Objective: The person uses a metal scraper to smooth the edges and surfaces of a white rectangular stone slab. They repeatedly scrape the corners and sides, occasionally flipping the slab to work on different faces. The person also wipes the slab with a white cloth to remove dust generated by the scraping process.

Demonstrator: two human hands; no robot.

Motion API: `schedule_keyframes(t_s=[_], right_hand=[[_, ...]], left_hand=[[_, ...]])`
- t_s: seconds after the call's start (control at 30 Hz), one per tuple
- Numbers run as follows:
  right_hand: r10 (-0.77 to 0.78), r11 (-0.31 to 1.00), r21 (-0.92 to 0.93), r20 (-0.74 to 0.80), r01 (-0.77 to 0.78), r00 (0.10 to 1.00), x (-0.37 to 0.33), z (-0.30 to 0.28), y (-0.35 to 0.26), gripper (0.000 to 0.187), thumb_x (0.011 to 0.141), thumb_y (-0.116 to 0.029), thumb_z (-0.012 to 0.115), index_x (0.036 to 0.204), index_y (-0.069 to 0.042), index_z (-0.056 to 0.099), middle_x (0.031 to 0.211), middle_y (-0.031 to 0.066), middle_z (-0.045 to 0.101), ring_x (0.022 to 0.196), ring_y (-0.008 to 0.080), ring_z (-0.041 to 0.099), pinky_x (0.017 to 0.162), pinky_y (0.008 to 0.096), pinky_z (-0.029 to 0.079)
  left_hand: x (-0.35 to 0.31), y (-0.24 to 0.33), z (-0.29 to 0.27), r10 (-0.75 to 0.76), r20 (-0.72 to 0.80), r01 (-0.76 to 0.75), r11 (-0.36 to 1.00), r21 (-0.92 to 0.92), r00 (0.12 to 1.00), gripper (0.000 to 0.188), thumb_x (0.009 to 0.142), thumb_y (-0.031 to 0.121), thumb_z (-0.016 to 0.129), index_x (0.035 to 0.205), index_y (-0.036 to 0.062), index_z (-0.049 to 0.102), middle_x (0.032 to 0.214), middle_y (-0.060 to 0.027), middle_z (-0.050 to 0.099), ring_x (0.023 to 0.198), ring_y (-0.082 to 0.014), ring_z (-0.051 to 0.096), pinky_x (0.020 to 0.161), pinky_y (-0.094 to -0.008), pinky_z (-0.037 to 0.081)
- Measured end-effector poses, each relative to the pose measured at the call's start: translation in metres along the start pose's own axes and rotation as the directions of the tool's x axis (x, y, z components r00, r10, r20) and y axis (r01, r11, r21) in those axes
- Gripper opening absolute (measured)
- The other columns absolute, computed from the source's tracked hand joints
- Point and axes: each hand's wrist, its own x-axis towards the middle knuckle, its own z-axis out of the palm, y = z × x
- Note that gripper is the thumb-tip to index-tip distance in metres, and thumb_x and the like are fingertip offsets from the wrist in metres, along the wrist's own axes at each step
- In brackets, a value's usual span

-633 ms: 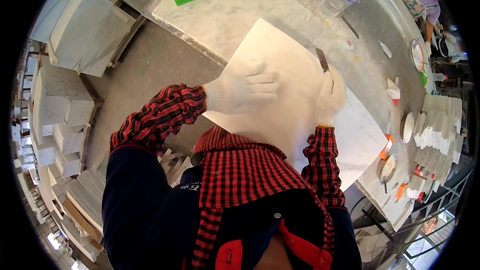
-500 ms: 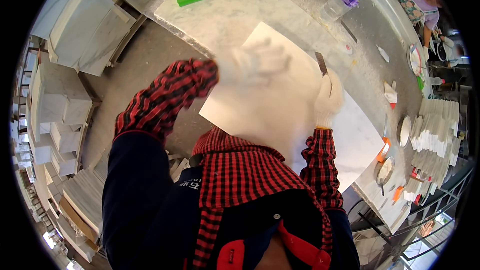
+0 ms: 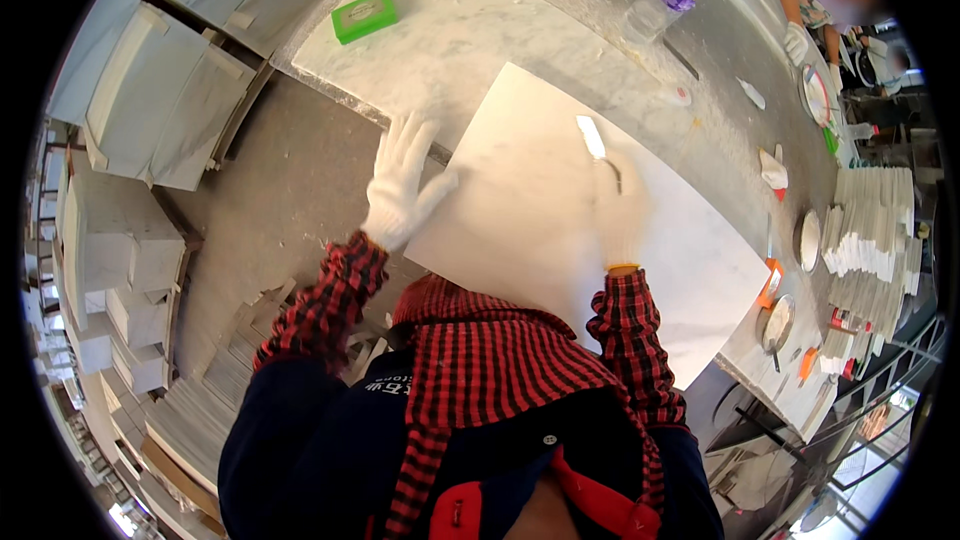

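Note:
A white marble slab (image 3: pixel 500 180) lies slantwise on the worktable before me. My left hand (image 3: pixel 402 180), in a white knitted glove, is open with fingers spread at the slab's left edge; its thumb reaches over that edge. My right hand (image 3: pixel 622 205), gloved the same way and slightly blurred, is closed around a scraper (image 3: pixel 590 136). The scraper's flat blade points away from me over the slab and shines white in the light. Its handle is mostly hidden in the glove.
On the table are a green box (image 3: pixel 364 17), a clear bottle (image 3: pixel 662 2) with a purple label, a small white tube (image 3: pixel 751 93) and a bowl of pale paste (image 3: pixel 777 324). Stacked tiles (image 3: pixel 873 220) stand at right, slabs on racks (image 3: pixel 160 90) at left. Another person (image 3: pixel 800 0) works at far right.
My left hand has moved left, off the slab's middle to its edge. My right hand has shifted left with the scraper, whose blade now looks bright instead of dark.

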Motion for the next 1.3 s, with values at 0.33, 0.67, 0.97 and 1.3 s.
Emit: schedule_keyframes(t_s=[0.33, 0.67, 0.97, 1.3], right_hand=[[0.074, 0.974, -0.227, 0.197, -0.028, 0.978, 0.014, 0.046, -0.045, 0.042, 0.097, -0.026, 0.051, 0.137, -0.015, 0.058, 0.12, 0.019, 0.065, 0.105, 0.0384, 0.062, 0.088, 0.0417, 0.049], [-0.177, 0.925, -0.27, 0.321, 0.269, 0.93, -0.025, 0.077, -0.045, 0.046, 0.096, -0.018, 0.047, 0.142, -0.016, 0.052, 0.11, 0.0243, 0.065, 0.1, 0.0388, 0.062, 0.086, 0.0465, 0.048], [0.222, 0.975, -0.033, 0.249, -0.221, 0.943, 0.022, 0.063, -0.043, 0.05, 0.095, -0.019, 0.051, 0.145, -0.012, 0.049, 0.118, 0.024, 0.064, 0.104, 0.0363, 0.061, 0.09, 0.0461, 0.046], [0.183, 0.978, 0.044, 0.27, -0.202, 0.945, 0.024, 0.067, -0.042, 0.049, 0.096, -0.022, 0.05, 0.143, -0.012, 0.049, 0.096, 0.0256, 0.066, 0.084, 0.0396, 0.063, 0.077, 0.046, 0.05]], left_hand=[[-0.024, -0.001, 0.021, -0.211, 0.133, 0.229, 0.964, -0.135, 0.968, 0.073, 0.09, 0.042, 0.066, 0.147, 0.0047, 0.04, 0.16, -0.0261, 0.02, 0.145, -0.0523, 0.016, 0.118, -0.054, 0.021], [-0.019, -0.003, 0.024, -0.192, 0.132, 0.22, 0.942, -0.251, 0.972, 0.072, 0.086, 0.034, 0.071, 0.145, 0.0039, 0.041, 0.158, -0.0281, 0.022, 0.144, -0.0521, 0.02, 0.116, -0.0518, 0.026], [-0.02, -0.005, 0.021, -0.237, 0.187, 0.288, 0.9, -0.328, 0.953, 0.074, 0.087, 0.03, 0.071, 0.149, 0.0054, 0.038, 0.161, -0.0277, 0.015, 0.147, -0.0508, 0.016, 0.118, -0.0515, 0.024], [-0.022, -0.005, 0.02, -0.244, 0.223, 0.312, 0.878, -0.362, 0.944, 0.072, 0.09, 0.027, 0.067, 0.151, 0.0037, 0.035, 0.162, -0.0286, 0.009, 0.15, -0.0423, 0.014, 0.119, -0.0447, 0.023]])
